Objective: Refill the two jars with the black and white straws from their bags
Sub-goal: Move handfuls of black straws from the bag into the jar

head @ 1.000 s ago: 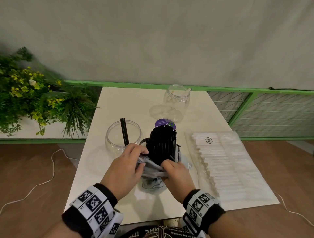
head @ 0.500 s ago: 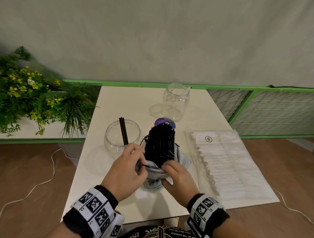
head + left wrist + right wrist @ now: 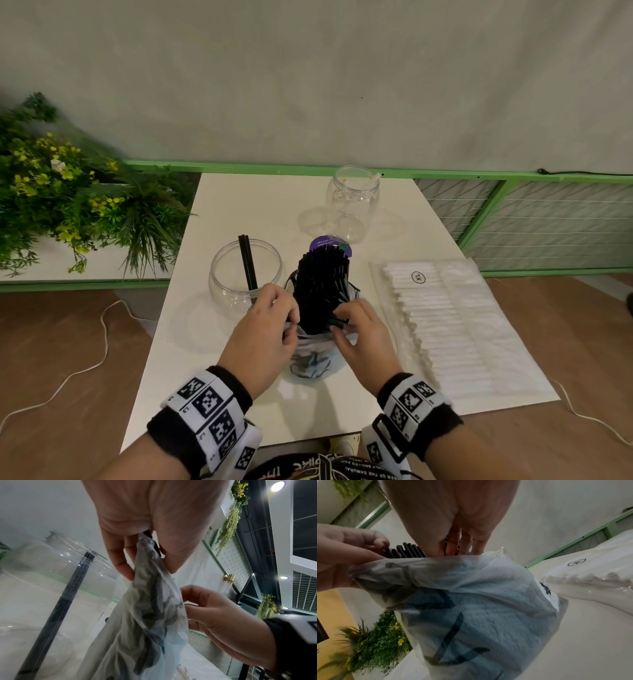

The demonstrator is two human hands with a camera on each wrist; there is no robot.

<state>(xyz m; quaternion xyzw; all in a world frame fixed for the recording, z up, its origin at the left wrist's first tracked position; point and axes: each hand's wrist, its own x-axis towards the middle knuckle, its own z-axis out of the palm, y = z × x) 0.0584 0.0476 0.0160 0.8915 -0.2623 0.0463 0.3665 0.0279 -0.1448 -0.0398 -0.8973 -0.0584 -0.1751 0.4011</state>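
From my head, I see a white table (image 3: 239, 205). In the middle stands a bunch of black straws (image 3: 320, 287) in a thin bag (image 3: 313, 359). My left hand (image 3: 263, 339) pinches the bag's edge at the bunch's 8 o'clock. My right hand (image 3: 363, 337) is at its 4 o'clock, fingers curled on the straws and the bag edge. The two hands are close but apart. A round jar (image 3: 245, 274) stands at 9 o'clock with two black straws inside. A taller jar (image 3: 352, 202) stands at 12 o'clock. A flat bag of white straws (image 3: 445, 329) lies at 3 o'clock. A green plant (image 3: 68, 202) sits far to 9 o'clock.

From my left wrist, my thumb and fingers (image 3: 120, 563) squeeze the bag's top. The round jar (image 3: 51, 588) is at 9 o'clock.

From my right wrist, my fingers (image 3: 453, 545) reach among the black straws (image 3: 406, 551) just above the bag (image 3: 479, 608). I cannot tell how tight they hold.
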